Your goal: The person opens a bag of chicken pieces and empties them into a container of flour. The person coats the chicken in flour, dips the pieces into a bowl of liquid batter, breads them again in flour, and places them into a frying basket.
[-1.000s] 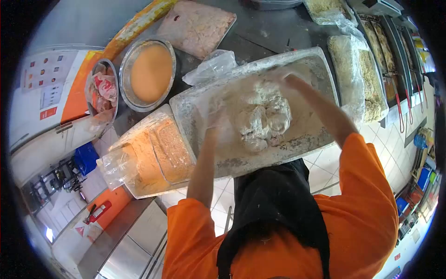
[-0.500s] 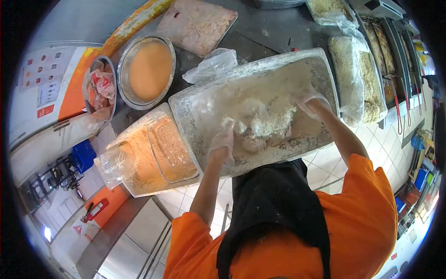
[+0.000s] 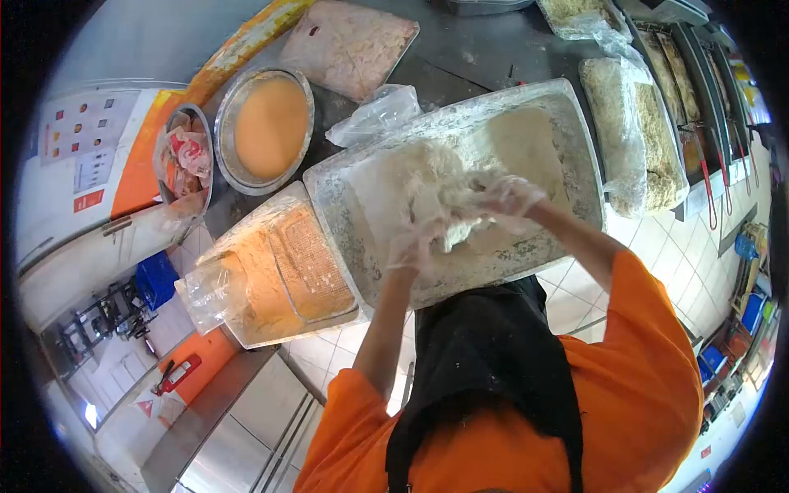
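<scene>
A large pale tub point(image 3: 585, 156), caked with white flour, lies in front of me. Both hands wear clear plastic gloves and are inside it. My left hand point(image 3: 413, 244) is at the near left of a flour-coated heap point(image 3: 436, 185), touching it. From the right, my right hand point(image 3: 511, 197) reaches over the same heap, its fingers pointing left. Motion smears the fingers of both hands, so their grip is unclear. Flour covers the lumps in the heap, and I cannot make out what they are.
Left of the tub stands a smaller tub of orange breading point(image 3: 238, 283) with a wire basket point(image 3: 308, 263). Beyond are a bowl of orange liquid point(image 3: 269, 127), a bowl with plastic-wrapped contents point(image 3: 187, 156) and a floury board point(image 3: 349, 45). Bagged crumb-like food point(image 3: 645, 135) and fryers point(image 3: 694, 107) are right.
My right hand has moved left from the tub's right side to the middle. My left hand has shifted slightly right. The floury heap between them has been stirred and moved farther from me.
</scene>
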The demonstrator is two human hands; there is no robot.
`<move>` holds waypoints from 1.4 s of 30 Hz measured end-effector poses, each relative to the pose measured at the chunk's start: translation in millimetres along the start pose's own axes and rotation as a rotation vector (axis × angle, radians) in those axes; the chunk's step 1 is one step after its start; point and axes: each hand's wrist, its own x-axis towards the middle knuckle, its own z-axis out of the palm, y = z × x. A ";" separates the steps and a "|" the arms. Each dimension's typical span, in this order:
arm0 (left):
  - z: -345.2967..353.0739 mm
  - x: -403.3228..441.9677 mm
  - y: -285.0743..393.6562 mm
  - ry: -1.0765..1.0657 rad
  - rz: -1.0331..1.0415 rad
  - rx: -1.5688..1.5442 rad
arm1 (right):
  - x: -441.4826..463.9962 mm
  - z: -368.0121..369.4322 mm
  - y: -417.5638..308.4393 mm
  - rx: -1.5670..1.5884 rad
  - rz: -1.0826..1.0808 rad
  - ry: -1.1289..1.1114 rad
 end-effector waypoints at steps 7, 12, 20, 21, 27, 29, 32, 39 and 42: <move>-12.4 -1.2 -52.6 0.005 -0.474 -0.065 | -24.6 55.3 90.0 0.601 0.367 0.173; 31.5 19.6 -17.2 0.058 -0.434 -0.582 | 14.2 57.9 27.9 0.658 0.193 0.030; 29.0 35.1 -6.1 0.007 -0.279 -1.087 | 25.9 62.1 0.1 0.287 -0.039 0.197; 25.9 38.4 -7.1 0.005 -0.267 -1.103 | 22.9 55.5 -8.4 0.311 -0.039 0.228; 25.4 50.2 -10.6 -0.002 0.033 -1.150 | 26.9 33.9 1.9 -0.089 -0.091 0.208; 32.3 53.4 -15.2 -0.039 0.115 -1.417 | 36.2 32.7 -8.0 0.015 0.064 0.222; 22.8 61.5 9.1 0.094 -0.262 -0.655 | 41.2 36.4 -12.4 0.303 0.261 0.291; -43.2 65.5 -40.6 0.333 -0.066 -0.167 | 2.4 -28.3 68.0 0.785 0.876 0.608; -52.1 94.9 -41.3 0.268 -0.203 -0.360 | 55.7 -5.1 106.0 0.579 0.694 0.439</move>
